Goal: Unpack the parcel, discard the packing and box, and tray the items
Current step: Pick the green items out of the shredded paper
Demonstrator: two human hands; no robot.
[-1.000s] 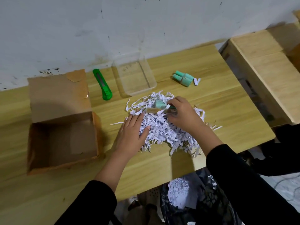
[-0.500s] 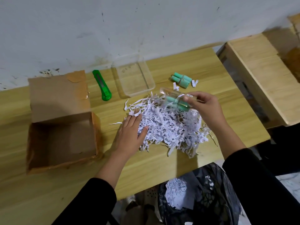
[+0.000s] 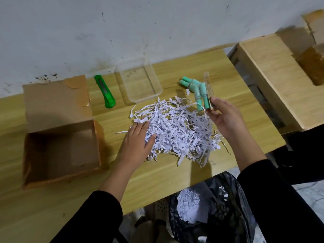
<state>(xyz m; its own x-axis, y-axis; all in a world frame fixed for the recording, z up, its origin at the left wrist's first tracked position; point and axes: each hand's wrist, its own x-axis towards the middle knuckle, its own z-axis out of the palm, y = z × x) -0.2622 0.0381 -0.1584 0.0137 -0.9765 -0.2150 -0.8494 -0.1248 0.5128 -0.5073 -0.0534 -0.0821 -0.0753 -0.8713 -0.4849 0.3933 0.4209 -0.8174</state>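
A heap of white shredded paper (image 3: 178,130) lies in the middle of the wooden table (image 3: 157,172). My left hand (image 3: 136,144) rests flat on the heap's left edge, fingers apart. My right hand (image 3: 226,120) holds a clear packet of teal tubes (image 3: 203,95) lifted above the heap's right side. Another bundle of teal tubes (image 3: 188,84) lies on the table just behind it. The clear plastic tray (image 3: 140,81) stands empty behind the heap. The open cardboard box (image 3: 59,134) sits empty at the left.
A green utility knife (image 3: 104,92) lies between the box and the tray. A bin with a black bag (image 3: 210,211), holding some shredded paper, stands below the table's front edge. A second wooden table (image 3: 280,79) with a cardboard box (image 3: 312,65) stands to the right.
My right hand has pulled the packet of teal tubes out of the shredded paper and lifted it up and to the right. My left hand has stayed on the heap.
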